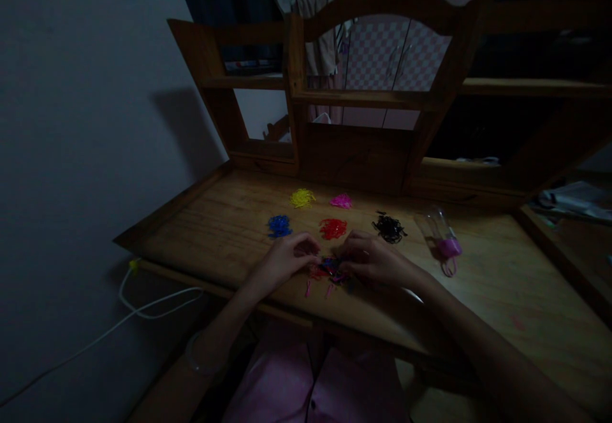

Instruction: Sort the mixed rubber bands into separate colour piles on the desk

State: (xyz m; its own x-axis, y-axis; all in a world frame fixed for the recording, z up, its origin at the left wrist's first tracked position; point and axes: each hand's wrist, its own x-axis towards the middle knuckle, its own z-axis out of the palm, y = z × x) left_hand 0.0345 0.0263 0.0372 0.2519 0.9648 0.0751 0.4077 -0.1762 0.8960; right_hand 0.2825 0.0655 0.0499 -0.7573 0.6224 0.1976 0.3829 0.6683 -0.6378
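A mixed pile of small, thin loop-like pieces (329, 265), red, black, blue and purple, lies near the table's front edge. My left hand (289, 258) is at its left side, thumb and fingertips drawn together at the pieces. From the right, my right hand (370, 258) reaches into the same pile with its fingers bent in a pinch. What either hand holds is too small and dark to make out. Two pink pieces, one on the left (308, 288) and one on the right (329, 290), lie apart in front of the pile.
Beyond my hands are single-colour heaps: blue (279, 225), yellow (302, 198), pink (341, 201), red (333, 228) and black (389, 228). A clear container with a pink cap (448, 247) lies at right. A wooden shelf (358, 98) stands at the back; a white cable (143, 311) hangs left.
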